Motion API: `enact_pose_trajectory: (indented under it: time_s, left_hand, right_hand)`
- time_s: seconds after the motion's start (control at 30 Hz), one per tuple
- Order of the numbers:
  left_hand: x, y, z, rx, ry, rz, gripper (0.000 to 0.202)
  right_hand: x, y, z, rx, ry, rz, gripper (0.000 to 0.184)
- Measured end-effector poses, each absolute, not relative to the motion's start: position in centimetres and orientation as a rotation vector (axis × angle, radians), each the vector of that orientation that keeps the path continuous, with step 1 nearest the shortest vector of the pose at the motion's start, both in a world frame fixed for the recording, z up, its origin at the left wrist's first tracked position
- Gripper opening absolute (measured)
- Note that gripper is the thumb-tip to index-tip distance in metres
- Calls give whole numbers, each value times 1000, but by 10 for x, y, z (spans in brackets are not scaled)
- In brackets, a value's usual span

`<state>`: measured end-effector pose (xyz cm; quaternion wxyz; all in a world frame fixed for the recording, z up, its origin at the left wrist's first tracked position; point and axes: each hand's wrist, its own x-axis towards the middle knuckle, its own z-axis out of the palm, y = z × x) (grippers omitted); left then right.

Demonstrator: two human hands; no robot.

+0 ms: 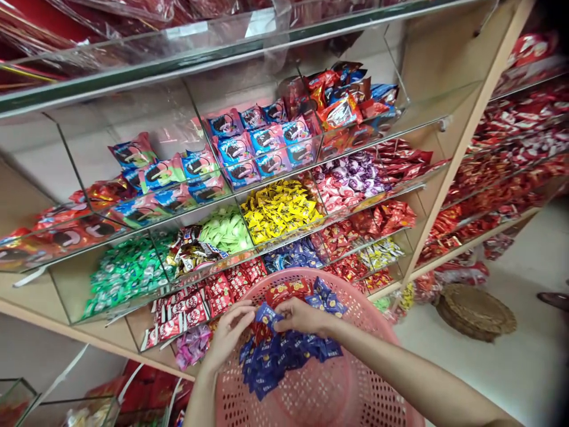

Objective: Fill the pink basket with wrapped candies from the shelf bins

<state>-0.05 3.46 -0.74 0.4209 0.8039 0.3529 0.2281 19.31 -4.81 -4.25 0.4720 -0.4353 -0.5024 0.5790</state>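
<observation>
A pink plastic basket (368, 332) sits low in the middle, holding a heap of small blue candy packets (284, 359) and some red packets (284, 290) at its far side. My left hand (226, 338) reaches over the basket's left rim, fingers curled on the blue packets. My right hand (302, 317) is over the heap and pinches a blue candy packet (267, 314) between thumb and fingers. Both hands nearly touch at that packet.
Slanted clear-fronted shelves (249, 178) rise behind the basket, with bins of green sweets (124, 273), yellow sweets (278, 210), blue sweets (293, 255), red wafer packs (191, 308) and cookie packs (262, 145). More red goods fill the right shelving (502, 172). A woven basket (475, 311) lies on the floor.
</observation>
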Motion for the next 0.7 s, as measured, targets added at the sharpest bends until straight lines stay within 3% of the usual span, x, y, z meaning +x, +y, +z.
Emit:
enact_pose_trajectory:
  time_s: [0.53,0.7]
  left_hand:
    - [-3,39,-26,2141,910,683,26]
    - [-3,41,-31,2094,888,722,28]
  right_hand:
    - [172,-48,-50,-1225,-1118,1528,35]
    - [167,-47,-46,-1253,-1032,1534,27]
